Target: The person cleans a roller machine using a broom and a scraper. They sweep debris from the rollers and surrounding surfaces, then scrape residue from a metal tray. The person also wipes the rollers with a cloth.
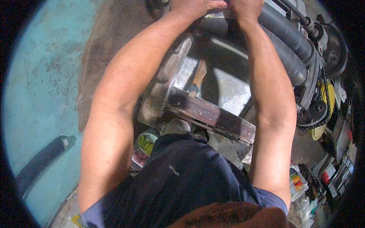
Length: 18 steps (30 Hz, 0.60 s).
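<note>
Both arms reach up to the top edge of the head view. My left hand (189, 8) is partly cut off there, its thumb stretched toward the other hand. Beside it, my right hand (247, 8) is also cut off at the top. The two hands are at a dark machine part (212, 24) with a pale patch on it; whether either grips it cannot be told. Below them, a brush with tan bristles (201, 69) stands with its cut end by a worn wooden beam (211, 111). A light, partly shaded metal sheet (231, 87) lies beyond the beam.
Dark rollers (285, 37) with a chain (328, 99) and wheels (332, 47) are at the right. A yellow disc (316, 132) is behind the chain. At left is a worn turquoise wall or panel (48, 85) with a dark curved tube (42, 162). Containers (148, 142) sit below the beam.
</note>
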Motion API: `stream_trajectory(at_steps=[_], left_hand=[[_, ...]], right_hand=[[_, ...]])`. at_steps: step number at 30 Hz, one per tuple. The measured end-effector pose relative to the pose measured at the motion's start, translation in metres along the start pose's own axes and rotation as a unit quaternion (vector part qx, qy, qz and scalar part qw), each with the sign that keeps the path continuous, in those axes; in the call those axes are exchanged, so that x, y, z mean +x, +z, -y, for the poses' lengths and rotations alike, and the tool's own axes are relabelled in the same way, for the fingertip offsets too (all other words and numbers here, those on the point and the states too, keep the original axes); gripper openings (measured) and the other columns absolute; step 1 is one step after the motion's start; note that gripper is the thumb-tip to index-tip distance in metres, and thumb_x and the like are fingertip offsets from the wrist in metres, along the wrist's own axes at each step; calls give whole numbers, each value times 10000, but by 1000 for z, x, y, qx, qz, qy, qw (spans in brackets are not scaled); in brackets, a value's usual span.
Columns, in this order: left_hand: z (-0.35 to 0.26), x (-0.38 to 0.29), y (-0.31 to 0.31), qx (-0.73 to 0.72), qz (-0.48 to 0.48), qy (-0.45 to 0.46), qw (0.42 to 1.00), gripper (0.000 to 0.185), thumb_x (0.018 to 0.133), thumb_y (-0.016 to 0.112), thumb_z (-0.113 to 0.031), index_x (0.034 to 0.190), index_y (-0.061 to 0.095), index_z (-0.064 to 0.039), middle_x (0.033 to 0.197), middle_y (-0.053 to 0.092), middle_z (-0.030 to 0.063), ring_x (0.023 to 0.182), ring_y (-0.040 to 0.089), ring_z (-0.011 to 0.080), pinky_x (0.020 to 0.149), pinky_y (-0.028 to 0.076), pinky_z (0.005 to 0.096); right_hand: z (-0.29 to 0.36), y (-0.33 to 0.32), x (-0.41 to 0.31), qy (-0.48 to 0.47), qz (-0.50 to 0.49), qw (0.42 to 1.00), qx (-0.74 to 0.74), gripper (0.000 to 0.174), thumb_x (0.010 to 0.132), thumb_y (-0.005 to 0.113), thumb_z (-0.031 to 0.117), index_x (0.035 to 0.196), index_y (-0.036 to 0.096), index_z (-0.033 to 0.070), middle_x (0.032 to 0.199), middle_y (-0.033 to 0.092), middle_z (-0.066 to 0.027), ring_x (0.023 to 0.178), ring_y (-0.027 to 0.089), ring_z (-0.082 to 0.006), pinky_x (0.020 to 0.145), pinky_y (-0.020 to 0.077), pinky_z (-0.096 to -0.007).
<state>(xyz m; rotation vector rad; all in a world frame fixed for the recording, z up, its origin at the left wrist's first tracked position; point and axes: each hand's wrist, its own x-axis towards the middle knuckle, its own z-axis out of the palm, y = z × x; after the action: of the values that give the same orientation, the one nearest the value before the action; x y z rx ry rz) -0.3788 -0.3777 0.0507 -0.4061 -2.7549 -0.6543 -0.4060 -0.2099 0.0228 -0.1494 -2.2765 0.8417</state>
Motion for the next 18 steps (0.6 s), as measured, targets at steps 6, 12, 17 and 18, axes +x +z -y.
stream_trajectory(at_steps=[6,12,17,18], left_hand=[[9,-1,-5,1,-5,-23,1000,600,721,869,-554,998,622,-83,886,725,249,868,721,445,741,568,539],[10,1,-6,-14,-11,-17,1000,596,718,883,-529,1013,625,-80,887,726,250,874,720,448,747,568,539],[13,1,-10,-19,9,-30,999,593,721,883,-526,1000,630,-69,893,726,254,881,718,449,751,567,535],[13,0,-10,-16,15,-36,999,590,722,883,-524,994,630,-66,893,725,255,881,717,448,751,567,534]], right_hand=[[10,12,0,-22,-12,1000,7,333,888,531,299,761,643,13,830,661,-293,834,654,-497,773,512,-561],[9,11,2,-29,-23,999,14,332,885,540,297,762,652,10,822,663,-286,822,657,-488,765,517,-552],[13,16,-2,-29,-21,999,17,331,889,555,299,760,653,10,803,661,-281,792,657,-485,745,518,-550],[13,17,-3,-27,-20,999,22,332,892,557,300,759,651,10,799,660,-280,787,657,-485,740,518,-549]])
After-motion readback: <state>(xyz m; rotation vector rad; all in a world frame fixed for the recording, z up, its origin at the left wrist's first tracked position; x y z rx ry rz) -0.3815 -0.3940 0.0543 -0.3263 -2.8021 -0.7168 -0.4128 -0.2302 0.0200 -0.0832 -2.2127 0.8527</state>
